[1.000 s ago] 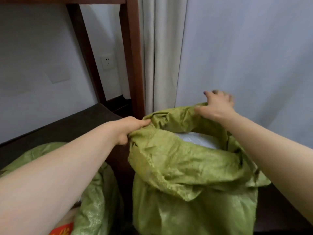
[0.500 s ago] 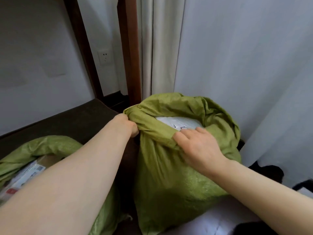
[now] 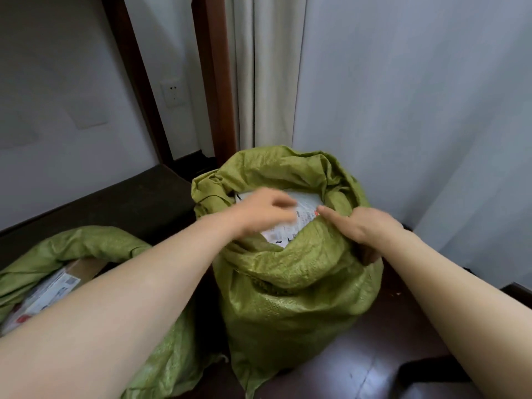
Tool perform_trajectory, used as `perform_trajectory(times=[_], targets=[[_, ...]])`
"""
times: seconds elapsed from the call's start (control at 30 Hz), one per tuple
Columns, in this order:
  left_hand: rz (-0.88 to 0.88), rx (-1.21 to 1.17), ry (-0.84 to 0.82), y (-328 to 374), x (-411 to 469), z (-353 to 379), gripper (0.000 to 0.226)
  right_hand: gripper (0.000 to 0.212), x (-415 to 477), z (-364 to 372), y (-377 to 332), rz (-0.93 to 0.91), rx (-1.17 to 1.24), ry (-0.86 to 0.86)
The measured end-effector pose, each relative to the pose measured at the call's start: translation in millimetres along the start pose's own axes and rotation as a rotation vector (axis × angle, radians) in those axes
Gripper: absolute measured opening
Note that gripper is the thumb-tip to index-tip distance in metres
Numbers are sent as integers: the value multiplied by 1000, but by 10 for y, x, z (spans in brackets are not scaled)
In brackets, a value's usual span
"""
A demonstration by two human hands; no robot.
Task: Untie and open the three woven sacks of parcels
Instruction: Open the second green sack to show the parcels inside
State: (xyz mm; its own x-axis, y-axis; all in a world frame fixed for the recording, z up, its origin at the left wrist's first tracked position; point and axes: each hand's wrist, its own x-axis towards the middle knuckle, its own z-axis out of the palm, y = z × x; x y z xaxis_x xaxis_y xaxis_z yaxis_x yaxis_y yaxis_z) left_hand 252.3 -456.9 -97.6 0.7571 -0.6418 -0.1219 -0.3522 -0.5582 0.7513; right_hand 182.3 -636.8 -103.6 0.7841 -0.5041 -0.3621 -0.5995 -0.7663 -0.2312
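Whereas the left hand (image 3: 264, 211) earlier pinched the sack (image 3: 288, 289) rim, it now hovers blurred over the white parcel (image 3: 288, 234) inside, grip untellable; the right hand (image 3: 365, 228) clutches the near rim. Another opened sack (image 3: 86, 246) slumps leftward on the floor (image 3: 388, 341).

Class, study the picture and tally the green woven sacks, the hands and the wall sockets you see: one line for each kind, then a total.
Green woven sacks: 2, the upright sack and the slumped sack
Hands: 2, the left hand and the right hand
Wall sockets: 1
Total: 5
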Motion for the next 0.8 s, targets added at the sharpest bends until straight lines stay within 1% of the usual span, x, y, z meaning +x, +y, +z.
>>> perform_trajectory(times=[0.03,0.07,0.1,0.13,0.17,0.2,0.23,0.27,0.3,0.33,0.37,0.4,0.43,0.47,0.5,0.53,0.57,0.6,0.63,0.67,0.7,0.73,0.77,0.8], targets=[[-46,171,-242,88,-34,101,69,103,11,-15,-64,-1,-36,-1],[-51,403,-358,97,-45,214,78,101,31,-27,-124,-15,-96,12],[-24,606,-359,108,-59,301,73,97,47,-26,-170,-39,-166,42],[28,747,-282,113,-76,386,58,90,48,-22,-218,-62,-226,71],[116,829,-150,129,-119,452,41,80,47,-21,-262,-81,-268,104],[276,851,59,118,-136,501,32,65,47,-24,-301,-94,-300,125],[417,852,233,127,-164,523,28,48,45,-32,-343,-103,-318,126],[536,834,345,116,-187,533,25,31,54,-42,-382,-114,-311,117],[671,830,454,54,-188,540,24,18,80,-49,-407,-123,-268,116],[751,833,554,-23,-188,560,22,9,110,-52,-411,-119,-156,133],[793,848,602,-112,-185,606,20,6,151,-59,-400,-105,45,153],[784,857,566,-185,-204,635,16,8,179,-70,-375,-72,355,136],[767,859,464,-249,-229,643,11,10,189,-93,-334,-16,720,72],[727,848,361,-320,-250,663,24,15,202,-115,-277,67,1066,-32],[670,766,303,-353,-287,670,41,18,161,-132,-207,149,1324,-162],[585,603,306,-302,-318,624,51,18,115,-142,-144,217,1498,-278],[468,378,348,-204,-310,553,54,19,83,-149,-99,257,1613,-356],[361,178,423,-132,-249,488,49,24,59,-153,-56,255,1684,-402],[304,76,487,-77,-138,426,39,28,41,-153,-15,227,1724,-427],[277,119,492,0,-20,339,40,30,6,-155,-2,181,1744,-456],[272,235,419,76,106,262,62,27,-9,-155,6,133,1718,-468],[269,378,300,130,235,207,83,18,-34,-155,0,85,1671,-481],[269,511,206,191,341,169,95,12,-27,-154,8,49,1621,-502],[273,639,150,245,432,144,95,26,-5,-156,36,13,1563,-523]])
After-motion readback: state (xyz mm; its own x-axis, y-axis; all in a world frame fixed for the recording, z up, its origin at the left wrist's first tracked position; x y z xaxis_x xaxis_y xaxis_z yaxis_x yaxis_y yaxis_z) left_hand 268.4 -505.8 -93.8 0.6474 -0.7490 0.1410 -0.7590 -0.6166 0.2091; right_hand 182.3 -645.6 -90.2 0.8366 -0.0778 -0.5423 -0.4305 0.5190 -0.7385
